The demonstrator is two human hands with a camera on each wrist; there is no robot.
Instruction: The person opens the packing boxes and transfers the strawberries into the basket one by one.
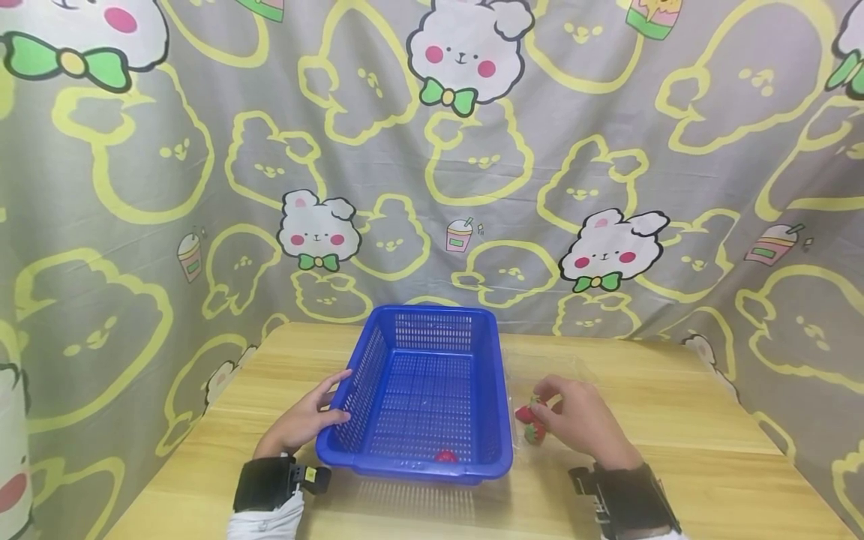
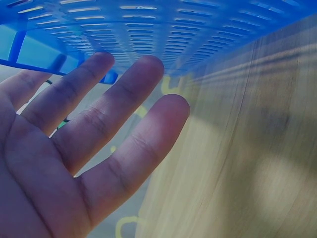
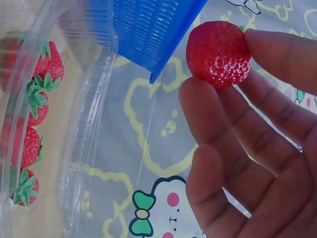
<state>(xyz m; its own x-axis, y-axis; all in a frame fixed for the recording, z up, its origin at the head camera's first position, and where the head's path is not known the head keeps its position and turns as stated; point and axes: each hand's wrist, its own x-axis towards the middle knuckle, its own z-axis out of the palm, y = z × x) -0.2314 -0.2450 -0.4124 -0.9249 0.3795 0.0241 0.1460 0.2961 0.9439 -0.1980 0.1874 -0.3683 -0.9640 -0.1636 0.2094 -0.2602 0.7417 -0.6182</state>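
My left hand point(image 1: 307, 414) grips the left rim of a blue slotted plastic basket point(image 1: 501, 420), thumb over the rim and fingers along the outer wall. In the left wrist view those fingers point(image 2: 111, 116) stretch out below the slotted side. A red strawberry point(image 1: 445, 456) sits inside the basket by its near wall. My right hand point(image 1: 582, 416) pinches another strawberry point(image 3: 219, 54) between thumb and fingertips. Below that hand is a clear plastic box point(image 3: 81, 144) holding several strawberries with green leaves point(image 3: 27, 188).
A wooden table point(image 1: 702, 450) carries the basket, with the clear box close against its right side. Grey cloth printed with rabbits and yellow outlines point(image 1: 472, 150) hangs behind the table and along both sides. Wrist cameras are strapped to both arms.
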